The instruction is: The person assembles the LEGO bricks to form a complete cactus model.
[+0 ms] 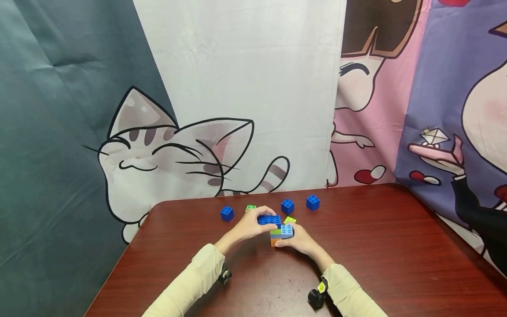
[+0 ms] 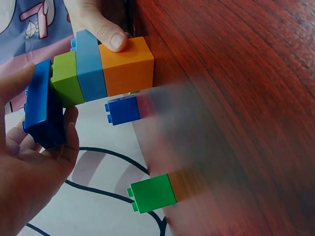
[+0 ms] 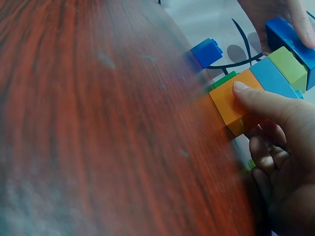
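Note:
My left hand (image 1: pixel 252 223) pinches a long dark blue toy building brick (image 2: pixel 44 105) between thumb and fingers. The brick lies over the studs of a lime brick (image 2: pixel 65 78), its far end overhanging to the left. Below the lime one come a light blue brick (image 2: pixel 91 66), which juts out to the right with bare studs, and an orange brick (image 2: pixel 128 66) at the bottom. Gripping this stack from the right is my right hand (image 1: pixel 303 242), its thumb on the orange brick in the right wrist view. Its other fingers are partly hidden behind the stack.
Small blue bricks stand on the brown table (image 1: pixel 380 246): one at the left (image 1: pixel 227 213), one behind the stack (image 1: pixel 287 206) and one farther right (image 1: pixel 313 202). A green brick (image 2: pixel 153 193) stands behind my left hand, and a lime brick (image 1: pixel 290 219) behind my right. A printed cloth (image 1: pixel 253 88) hangs behind.

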The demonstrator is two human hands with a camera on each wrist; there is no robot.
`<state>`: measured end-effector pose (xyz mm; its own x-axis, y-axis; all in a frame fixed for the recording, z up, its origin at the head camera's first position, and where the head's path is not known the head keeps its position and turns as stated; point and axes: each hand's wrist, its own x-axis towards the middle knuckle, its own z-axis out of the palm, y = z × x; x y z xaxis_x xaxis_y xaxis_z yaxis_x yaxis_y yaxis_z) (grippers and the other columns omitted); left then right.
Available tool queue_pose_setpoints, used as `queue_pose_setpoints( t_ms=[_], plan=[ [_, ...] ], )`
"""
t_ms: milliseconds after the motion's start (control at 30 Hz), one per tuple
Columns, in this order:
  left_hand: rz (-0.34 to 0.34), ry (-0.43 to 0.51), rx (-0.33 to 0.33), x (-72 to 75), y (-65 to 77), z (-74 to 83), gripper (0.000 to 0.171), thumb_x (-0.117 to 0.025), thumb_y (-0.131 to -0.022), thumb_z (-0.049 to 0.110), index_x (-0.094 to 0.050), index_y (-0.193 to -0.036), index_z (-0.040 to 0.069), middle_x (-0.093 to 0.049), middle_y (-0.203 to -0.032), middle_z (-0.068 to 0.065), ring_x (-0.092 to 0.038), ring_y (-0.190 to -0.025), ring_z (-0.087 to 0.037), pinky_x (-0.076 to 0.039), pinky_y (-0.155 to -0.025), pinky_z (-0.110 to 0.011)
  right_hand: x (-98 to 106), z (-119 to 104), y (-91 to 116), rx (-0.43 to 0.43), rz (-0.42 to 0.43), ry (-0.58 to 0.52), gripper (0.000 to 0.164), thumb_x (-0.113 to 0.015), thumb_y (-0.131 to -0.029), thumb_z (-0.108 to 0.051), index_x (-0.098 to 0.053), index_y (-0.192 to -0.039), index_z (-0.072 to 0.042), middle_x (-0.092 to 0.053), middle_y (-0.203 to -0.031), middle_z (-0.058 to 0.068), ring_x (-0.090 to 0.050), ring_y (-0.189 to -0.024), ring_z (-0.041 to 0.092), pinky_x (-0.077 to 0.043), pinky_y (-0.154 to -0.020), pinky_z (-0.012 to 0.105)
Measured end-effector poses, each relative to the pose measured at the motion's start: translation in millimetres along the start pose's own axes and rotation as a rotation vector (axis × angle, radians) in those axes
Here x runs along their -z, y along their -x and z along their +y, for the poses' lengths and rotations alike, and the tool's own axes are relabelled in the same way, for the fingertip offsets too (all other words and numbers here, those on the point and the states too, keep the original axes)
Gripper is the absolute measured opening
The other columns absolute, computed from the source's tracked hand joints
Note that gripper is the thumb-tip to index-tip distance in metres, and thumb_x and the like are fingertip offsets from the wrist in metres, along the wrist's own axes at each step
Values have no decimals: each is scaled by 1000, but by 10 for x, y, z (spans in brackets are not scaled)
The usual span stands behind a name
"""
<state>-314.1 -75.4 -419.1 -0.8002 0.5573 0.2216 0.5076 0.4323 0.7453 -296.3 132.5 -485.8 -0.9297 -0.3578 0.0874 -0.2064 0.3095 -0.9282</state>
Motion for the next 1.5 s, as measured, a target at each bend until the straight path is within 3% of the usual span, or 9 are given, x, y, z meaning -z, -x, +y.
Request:
queue_pose_setpoints(
  t_ms=[533,1000,1500],
  plan=[
    [-2,-34,-28,-8,-23,-1,28,-73,-87,18,-63,-112,8,-70,-110,-9,-64,-101,-18,-53,-91,-29,-8,21,-15,-13,8,28,54,-81,-79,-19,-56,-121,5,-70,-110,16,-67,-95,18,-54,-84,30],
    [4,-24,-39,-10,-11,5,25,-74,-86,18,-66,-108,9,-71,-108,-8,-66,-101,-19,-55,-91,-35,1,13,-4,-17,-3,23,55,-81,-80,-21,-56,-122,5,-69,-110,16,-65,-94,16,-53,-84,27],
    [-22,-16,-38,1,-15,-7,24,-74,-87,18,-68,-108,10,-71,-109,-7,-63,-98,-15,-55,-87,-25,-12,16,1,-18,-5,17,55,-80,-80,-20,-56,-123,4,-69,-113,16,-66,-97,18,-54,-87,31]
  ],
)
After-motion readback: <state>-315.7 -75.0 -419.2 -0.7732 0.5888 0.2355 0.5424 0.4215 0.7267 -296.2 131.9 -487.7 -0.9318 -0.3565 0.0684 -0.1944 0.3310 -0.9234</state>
